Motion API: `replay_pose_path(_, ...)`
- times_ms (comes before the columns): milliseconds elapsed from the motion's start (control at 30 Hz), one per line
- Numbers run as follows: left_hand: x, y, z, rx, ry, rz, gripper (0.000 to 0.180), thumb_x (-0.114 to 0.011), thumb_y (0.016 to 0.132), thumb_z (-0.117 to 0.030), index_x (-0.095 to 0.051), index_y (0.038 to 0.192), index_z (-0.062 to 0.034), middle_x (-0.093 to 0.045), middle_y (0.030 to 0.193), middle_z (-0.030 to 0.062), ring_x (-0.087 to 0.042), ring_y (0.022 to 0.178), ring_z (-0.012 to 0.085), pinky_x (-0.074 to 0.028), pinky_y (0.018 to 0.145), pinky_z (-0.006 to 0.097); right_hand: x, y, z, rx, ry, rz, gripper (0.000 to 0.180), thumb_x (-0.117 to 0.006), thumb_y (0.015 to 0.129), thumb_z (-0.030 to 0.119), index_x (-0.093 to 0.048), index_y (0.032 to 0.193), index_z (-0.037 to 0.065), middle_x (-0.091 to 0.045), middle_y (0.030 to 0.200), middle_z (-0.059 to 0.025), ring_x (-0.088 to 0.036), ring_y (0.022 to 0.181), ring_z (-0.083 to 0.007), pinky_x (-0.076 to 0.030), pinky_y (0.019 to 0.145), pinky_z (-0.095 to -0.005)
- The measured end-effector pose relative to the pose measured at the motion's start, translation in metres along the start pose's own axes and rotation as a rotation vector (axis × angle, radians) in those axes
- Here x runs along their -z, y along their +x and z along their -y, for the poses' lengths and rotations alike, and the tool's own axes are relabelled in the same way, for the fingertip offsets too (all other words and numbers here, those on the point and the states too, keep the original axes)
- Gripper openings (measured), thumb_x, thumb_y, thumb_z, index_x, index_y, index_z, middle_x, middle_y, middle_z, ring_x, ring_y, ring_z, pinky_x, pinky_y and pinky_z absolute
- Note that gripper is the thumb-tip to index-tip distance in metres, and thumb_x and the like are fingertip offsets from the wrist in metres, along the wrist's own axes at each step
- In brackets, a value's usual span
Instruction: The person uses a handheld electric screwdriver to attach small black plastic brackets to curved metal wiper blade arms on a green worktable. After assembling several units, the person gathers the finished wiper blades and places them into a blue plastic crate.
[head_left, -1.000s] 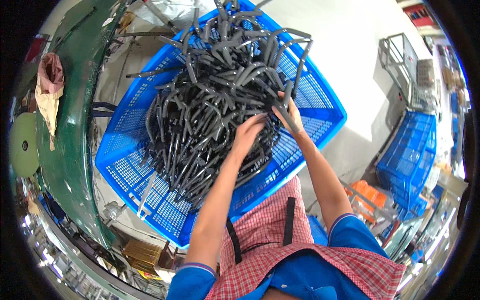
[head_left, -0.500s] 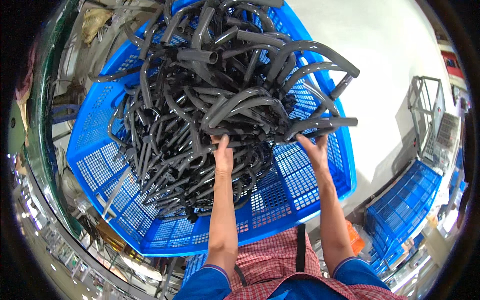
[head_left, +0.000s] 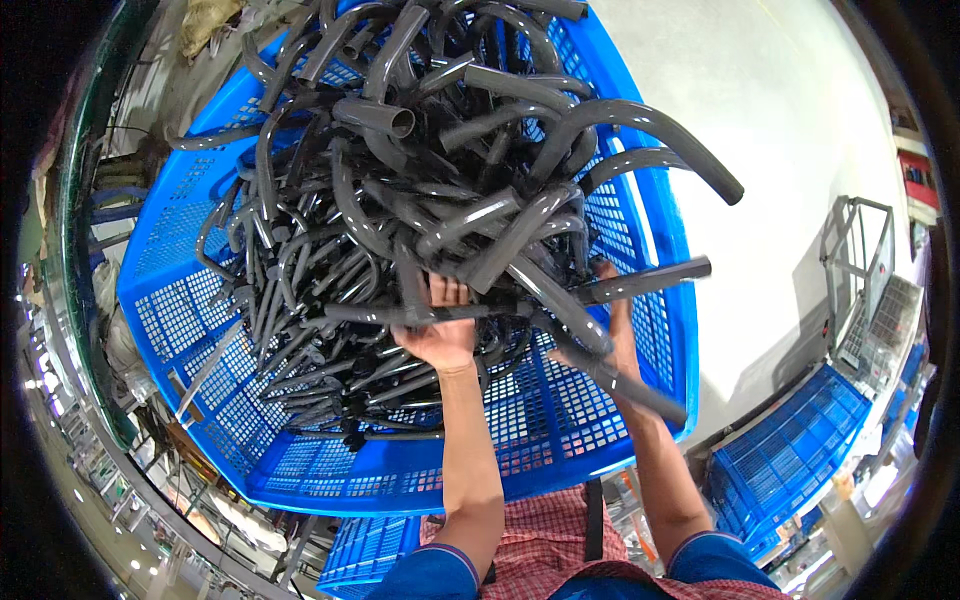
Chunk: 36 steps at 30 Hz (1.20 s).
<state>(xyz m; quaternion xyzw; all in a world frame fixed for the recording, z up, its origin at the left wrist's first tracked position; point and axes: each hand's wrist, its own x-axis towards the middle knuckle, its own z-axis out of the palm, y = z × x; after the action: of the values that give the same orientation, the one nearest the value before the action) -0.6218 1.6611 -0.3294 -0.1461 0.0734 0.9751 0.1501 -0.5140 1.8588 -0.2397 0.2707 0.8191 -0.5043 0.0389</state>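
Note:
A large blue perforated basket holds a tangled heap of glossy black bent tubes. My left hand is among them, palm up, its fingers bent around a slim dark tube that crosses the palm. My right hand, near the basket's right side, has thumb and fingers spread around several thicker bent tubes. One of these tubes slants down across my right wrist, and much of the hand is hidden behind them. Some tubes around both hands are blurred.
Thick tubes stick out past the basket's right rim. A pale floor lies to the right, with a metal frame and a blue crate. Another blue basket is under the near edge; cluttered shelving runs along the left.
The bundle between my hands has loosened and tilted, with tube ends swinging down over my right wrist. My left hand has turned palm up and moved slightly lower. The view has shifted a little.

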Motion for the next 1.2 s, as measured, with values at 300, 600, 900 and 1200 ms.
replay_pose_path(300,0.040,0.079,-0.029,0.049,0.858,-0.363,0.047,-0.053,0.091,-0.040,-0.062,0.116,-0.0014,-0.066,0.109,0.0081,-0.064,0.093,0.0217,-0.053,0.078,0.035,0.008,0.047,0.000,0.143,0.145,0.196,0.136,-0.090,0.045,0.050,-0.014,0.151,0.012,-0.009,0.156,-0.0184,-0.010,0.144,-0.0373,-0.016,0.116,-0.0501)
replay_pose_path(600,-0.064,0.054,0.007,0.487,0.684,0.227,0.061,-0.058,0.088,-0.041,-0.051,0.126,0.0061,-0.061,0.114,0.0183,-0.060,0.099,0.0264,-0.049,0.087,0.037,0.012,-0.002,0.000,0.123,0.180,0.297,0.125,-0.079,0.057,0.058,-0.014,0.150,0.006,-0.016,0.154,-0.0211,-0.015,0.143,-0.0363,-0.016,0.116,-0.0490)
replay_pose_path(900,-0.019,0.062,0.023,0.066,0.767,-0.229,0.041,-0.053,0.092,-0.040,-0.062,0.089,0.0000,-0.064,0.092,0.0111,-0.062,0.079,0.0202,-0.050,0.069,0.029,0.031,0.028,-0.004,0.144,0.228,0.108,0.144,-0.092,0.039,0.051,-0.011,0.151,0.009,-0.009,0.155,-0.0207,-0.011,0.144,-0.0374,-0.016,0.117,-0.0508)
replay_pose_path(1200,-0.052,0.073,0.020,0.247,0.839,-0.105,0.042,-0.052,0.092,-0.039,-0.065,0.092,0.0011,-0.063,0.096,0.0119,-0.062,0.082,0.0207,-0.049,0.071,0.029,0.030,0.045,-0.002,0.011,0.473,0.186,0.148,-0.094,0.031,0.045,-0.015,0.150,0.006,-0.014,0.156,-0.0167,-0.013,0.144,-0.0308,-0.015,0.117,-0.0452)
